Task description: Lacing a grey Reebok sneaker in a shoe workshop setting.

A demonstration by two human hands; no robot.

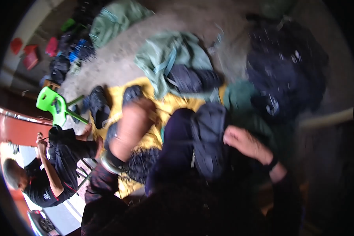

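Note:
A dark grey shoe lies lengthwise on my lap beside my dark-trousered leg. At its right edge is my right hand, fingers curled closed; what they pinch is hidden. Over the yellow cloth to the left, my left hand is smeared by motion, so its fingers cannot be made out. A thin dark line, apparently a lace, stretches from the shoe toward that hand. Beyond it on the cloth sit another dark shoe and a dark shoe partly covered by my hand.
Yellow sheeting covers the floor before me. A pale green sack with dark items stands ahead, and a big dark heap lies right. At left, another person sits near a bright green chair, holding something dark.

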